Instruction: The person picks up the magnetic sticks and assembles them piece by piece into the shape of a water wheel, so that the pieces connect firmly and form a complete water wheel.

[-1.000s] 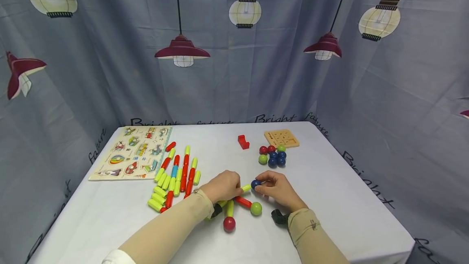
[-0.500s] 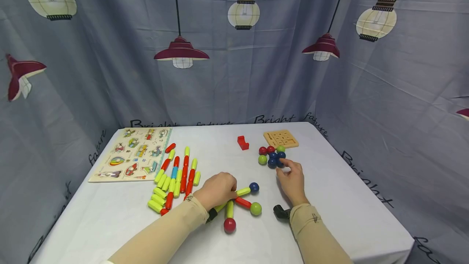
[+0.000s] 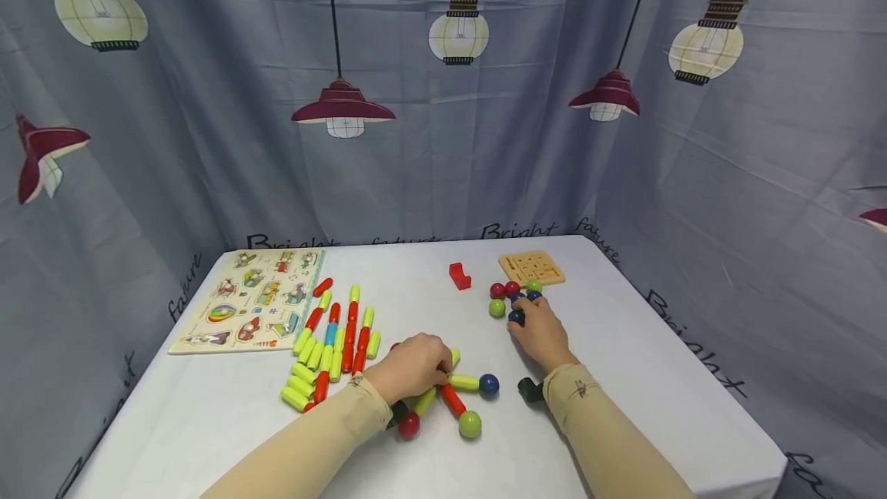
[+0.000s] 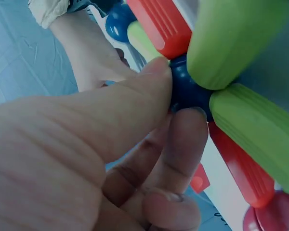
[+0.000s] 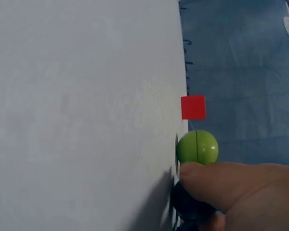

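Note:
My left hand [image 3: 416, 366] pinches the dark blue ball [image 4: 189, 91] at the hub of a ball-and-stick toy. Red and yellow-green sticks radiate from this hub. In the head view, a blue ball [image 3: 489, 385], a green ball [image 3: 470, 425] and a red ball [image 3: 410, 426] sit on outer stick ends. Farther right, my right hand [image 3: 543, 336] has thumb and fingers around a loose blue ball [image 5: 187, 203] at the near side of a ball cluster. A green ball [image 5: 197, 147] lies just beyond the thumb in the right wrist view.
Loose and joined sticks [image 3: 349, 337] lie left of the toy. A picture puzzle board [image 3: 239, 314] is at the back left. Behind the cluster's red balls [image 3: 497, 290] are a small wooden board [image 3: 532, 267] and a red block [image 3: 460, 276].
My right hand has let go of the blue ball on a stick end and reached back to the cluster. The toy has turned in my left hand, its near balls swinging left.

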Motion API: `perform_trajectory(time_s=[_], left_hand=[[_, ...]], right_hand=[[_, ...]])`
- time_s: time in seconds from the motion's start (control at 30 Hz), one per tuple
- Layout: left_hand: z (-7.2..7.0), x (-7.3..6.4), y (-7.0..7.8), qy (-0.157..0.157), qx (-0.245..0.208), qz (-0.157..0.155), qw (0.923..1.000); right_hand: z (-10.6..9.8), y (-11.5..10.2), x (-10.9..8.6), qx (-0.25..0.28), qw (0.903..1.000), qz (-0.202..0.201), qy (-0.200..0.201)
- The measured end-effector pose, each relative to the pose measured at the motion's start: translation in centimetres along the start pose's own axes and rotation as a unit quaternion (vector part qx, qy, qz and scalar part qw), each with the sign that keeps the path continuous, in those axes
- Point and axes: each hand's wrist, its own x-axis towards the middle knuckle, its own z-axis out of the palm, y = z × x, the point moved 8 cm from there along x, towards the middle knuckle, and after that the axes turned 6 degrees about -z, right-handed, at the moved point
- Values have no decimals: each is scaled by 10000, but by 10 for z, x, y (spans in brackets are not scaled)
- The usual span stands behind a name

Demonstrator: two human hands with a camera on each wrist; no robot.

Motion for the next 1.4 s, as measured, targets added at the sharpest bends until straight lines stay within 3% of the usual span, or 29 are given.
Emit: perform_trajectory(time_s=[0.1, 0.2, 0.37, 0.6, 0.77, 1.0, 1.23, 1.4], left_hand=[[-1, 0, 1, 34, 193, 122, 9997], [-3, -1, 2, 26, 354, 260, 9990], [-3, 1, 4, -183, 527, 366, 9978], [2, 18, 12, -110, 844, 52, 9964], [13, 24, 9, -310, 1062, -212, 9936], [11, 20, 5, -134, 723, -42, 9973], [17, 22, 1, -78, 370, -92, 9992], [4, 9, -3, 167, 665, -172, 9975]], right_hand=[[-1, -6, -4, 56, 9998, -104, -130], [4, -11, -13, 768, 9960, -18, -449], [14, -15, -35, 2154, 9728, 346, -775], [17, -19, -56, 2926, 9548, -255, -452], [22, -19, -61, 3481, 9321, -620, -786], [22, -30, -64, 3790, 9094, -1110, -1302], [22, -34, -66, 3757, 9067, -1309, -1401], [26, -34, -65, 3595, 9158, -1125, -1394]])
